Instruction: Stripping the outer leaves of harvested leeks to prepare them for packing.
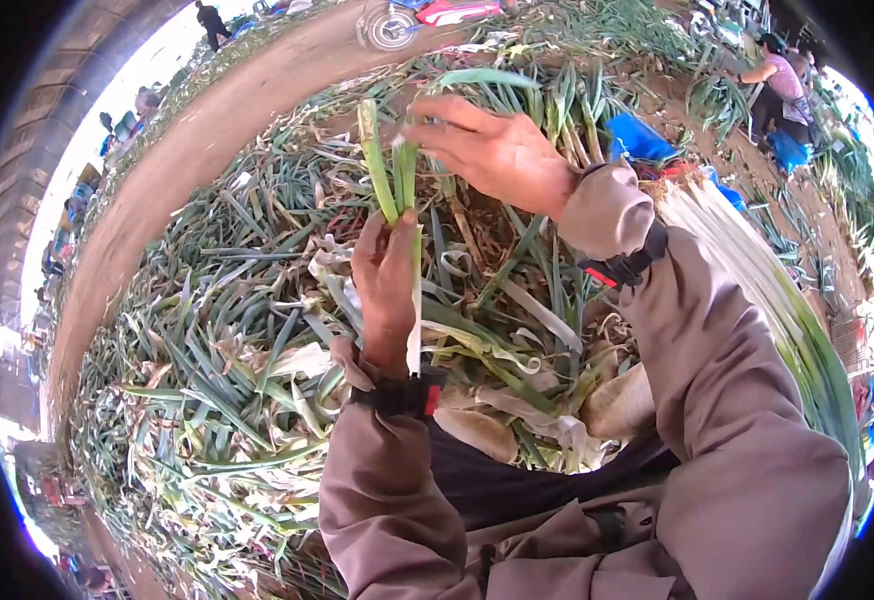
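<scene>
Leek (383, 190), one stalk, stands near the centre toward 11 o'clock, its top split into at least two green leaves and a white length running down beside the wrist below. At 10 o'clock, close to the centre, the left hand (385, 275) has its fingers curled around this stalk, grasping it. Between 12 and 1 o'clock, the right hand (497, 150) reaches across with its fingers stretched toward the stalk's top; their tips are blurred, so I cannot tell whether they pinch it.

Two blue plastic things could be containers. One, a blue sheet or bag (640, 138), lies between 1 and 2 o'clock; the other, a blue bag (789, 150), is at 2 o'clock beside a person in a pink top (783, 82). What either holds cannot be seen.

One large bundle of long white-stemmed leeks (757, 265) lies at 3 o'clock. A heap of loose leaves (227, 370), too many to count, spreads over the ground from 7 to 11 o'clock. Two dark wristbands, a left one (387, 396) and a right one (629, 262), each show a red patch. At 12 o'clock, by the rim, there is one wheel (390, 28); near 11, one dark-clothed figure (213, 25).
</scene>
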Tool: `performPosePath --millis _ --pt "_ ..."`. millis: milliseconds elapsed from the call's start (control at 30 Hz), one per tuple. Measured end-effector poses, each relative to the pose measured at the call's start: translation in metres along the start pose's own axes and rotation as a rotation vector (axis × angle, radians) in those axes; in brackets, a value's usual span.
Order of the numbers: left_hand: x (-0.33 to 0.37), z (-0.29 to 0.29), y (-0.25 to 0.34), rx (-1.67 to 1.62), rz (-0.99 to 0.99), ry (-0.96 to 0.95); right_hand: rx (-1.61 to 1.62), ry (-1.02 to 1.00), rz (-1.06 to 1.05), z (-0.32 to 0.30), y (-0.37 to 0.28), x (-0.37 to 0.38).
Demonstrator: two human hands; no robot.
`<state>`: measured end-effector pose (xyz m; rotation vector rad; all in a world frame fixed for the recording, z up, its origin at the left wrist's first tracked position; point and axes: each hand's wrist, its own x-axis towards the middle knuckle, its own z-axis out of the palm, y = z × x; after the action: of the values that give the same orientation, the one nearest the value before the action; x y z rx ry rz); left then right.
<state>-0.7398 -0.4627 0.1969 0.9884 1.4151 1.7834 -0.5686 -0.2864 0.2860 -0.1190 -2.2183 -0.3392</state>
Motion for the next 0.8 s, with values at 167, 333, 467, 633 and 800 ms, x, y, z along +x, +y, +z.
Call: performPosePath --millis 167,333,467,633,800 --pt "0.004 0.006 -0.023 0.602 0.467 0.079 -0.165 -0.392 -0.123 -0.020 -0.010 -0.006" --pt "0.002 0.032 -0.029 0.804 0.484 0.142 -0.197 -0.446 -0.103 -0.034 -0.015 -0.042" --pt "0.017 0.041 -0.021 0.793 0.550 0.122 0.008 -0.159 0.347 -0.011 -0.035 -0.056" --pt "0.054 0.063 -0.038 0.782 0.376 -0.148 0.697 0.190 1.247 0.036 0.010 -0.102" --pt "0.113 0.043 -0.074 0.704 -0.043 -0.414 0.608 -0.376 0.659 0.088 0.054 -0.146"
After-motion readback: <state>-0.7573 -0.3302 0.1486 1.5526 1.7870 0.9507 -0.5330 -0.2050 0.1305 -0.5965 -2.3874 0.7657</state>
